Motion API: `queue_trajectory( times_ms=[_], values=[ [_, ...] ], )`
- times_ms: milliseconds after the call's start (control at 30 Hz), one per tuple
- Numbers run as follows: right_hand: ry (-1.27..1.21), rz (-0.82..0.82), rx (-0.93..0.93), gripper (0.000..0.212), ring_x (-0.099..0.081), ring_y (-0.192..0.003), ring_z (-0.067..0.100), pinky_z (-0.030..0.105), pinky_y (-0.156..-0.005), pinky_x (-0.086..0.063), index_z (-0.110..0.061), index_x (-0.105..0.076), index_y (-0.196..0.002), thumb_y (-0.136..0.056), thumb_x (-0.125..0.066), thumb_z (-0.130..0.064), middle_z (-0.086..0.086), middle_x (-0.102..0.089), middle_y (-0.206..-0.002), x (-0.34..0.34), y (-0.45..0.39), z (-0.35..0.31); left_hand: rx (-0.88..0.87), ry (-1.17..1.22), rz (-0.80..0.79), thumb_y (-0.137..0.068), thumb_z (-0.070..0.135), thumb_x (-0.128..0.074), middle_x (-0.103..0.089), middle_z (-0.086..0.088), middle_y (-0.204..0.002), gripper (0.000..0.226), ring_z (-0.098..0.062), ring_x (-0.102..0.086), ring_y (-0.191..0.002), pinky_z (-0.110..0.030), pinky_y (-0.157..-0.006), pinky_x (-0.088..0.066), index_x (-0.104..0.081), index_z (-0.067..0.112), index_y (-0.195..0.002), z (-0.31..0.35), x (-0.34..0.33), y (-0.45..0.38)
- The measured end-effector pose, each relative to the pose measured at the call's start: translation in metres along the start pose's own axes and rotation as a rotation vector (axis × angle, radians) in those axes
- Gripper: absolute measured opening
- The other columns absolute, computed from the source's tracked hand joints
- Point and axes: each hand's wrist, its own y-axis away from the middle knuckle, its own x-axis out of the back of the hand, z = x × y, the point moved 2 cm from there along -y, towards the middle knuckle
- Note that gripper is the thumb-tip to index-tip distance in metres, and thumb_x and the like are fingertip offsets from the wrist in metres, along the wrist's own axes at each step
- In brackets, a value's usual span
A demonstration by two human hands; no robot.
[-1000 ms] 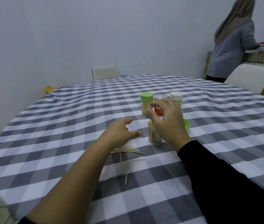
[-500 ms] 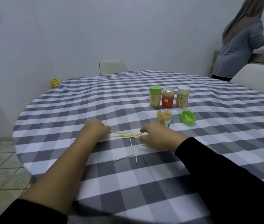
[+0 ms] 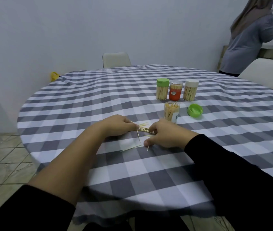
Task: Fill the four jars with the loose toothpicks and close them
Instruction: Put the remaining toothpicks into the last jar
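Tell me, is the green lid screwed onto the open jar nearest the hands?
No, the green lid lies on the tablecloth beside the open jar.

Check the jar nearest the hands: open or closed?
Open. The nearest jar stands upright with no lid, toothpick tips poking above its rim; a green lid lies apart on the checked tablecloth to its right.

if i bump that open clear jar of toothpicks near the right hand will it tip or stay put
The open clear plastic jar is tall and narrow, so a sideways knock would probably tip it. Its lime green lid lies off beside it, so the toothpicks, already poking above the rim, would likely spill. It looks light and may slide on the checked tablecloth.
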Motion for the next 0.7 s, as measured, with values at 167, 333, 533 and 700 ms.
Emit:
queue_trajectory(
  times_ms=[167, 333, 533, 700],
  values=[
    [-0.016, 0.024, -0.029, 0.027, -0.059, -0.098, 0.023, 0.031, -0.085, -0.049, -0.011, -0.068, -0.110, -0.089, -0.063, -0.027, 0.009, -0.066, -0.107, 0.004, 0.000, 0.001, -0.076, -0.173, -0.162, -0.050, 0.074, -0.070, -0.033, 0.007, -0.148, 0.102, -0.020, -0.031, -0.134, -0.044, -0.113, -0.027, -0.042, 0.035, -0.140, -0.003, 0.003, 0.009],
    [-0.048, 0.044, -0.035, 0.022, -0.061, -0.099, 0.025, 0.031, -0.089, -0.051, -0.012, -0.070, -0.109, -0.091, -0.057, -0.011, 0.009, -0.067, -0.108, 0.006, -0.005, 0.002, -0.128, -0.120, -0.144, -0.077, 0.048, -0.072, -0.043, 0.007, -0.138, 0.059, -0.018, -0.043, -0.119, -0.039, -0.107, -0.035, -0.054, 0.034, -0.131, -0.007, 0.003, 0.005],
    [-0.025, 0.117, 0.034, 0.029, -0.059, -0.102, 0.023, 0.032, -0.092, -0.048, -0.021, -0.068, -0.115, -0.095, -0.048, -0.013, 0.003, -0.066, -0.114, -0.003, -0.027, -0.009, -0.148, -0.168, 0.028, -0.092, 0.032, -0.057, -0.060, 0.005, -0.112, 0.025, -0.017, -0.055, -0.097, -0.038, -0.090, -0.049, -0.067, 0.041, -0.112, -0.002, 0.003, 0.003],
    [-0.122, 0.181, 0.034, 0.031, -0.059, -0.095, 0.018, 0.025, -0.080, -0.045, -0.016, -0.064, -0.122, -0.093, -0.052, -0.020, 0.004, -0.066, -0.110, 0.001, -0.030, -0.002, -0.159, -0.142, 0.205, -0.089, 0.035, -0.058, -0.056, 0.007, -0.122, 0.033, -0.015, -0.050, -0.110, -0.030, -0.092, -0.044, -0.062, 0.034, -0.122, -0.010, 0.005, 0.001]
  ],
)
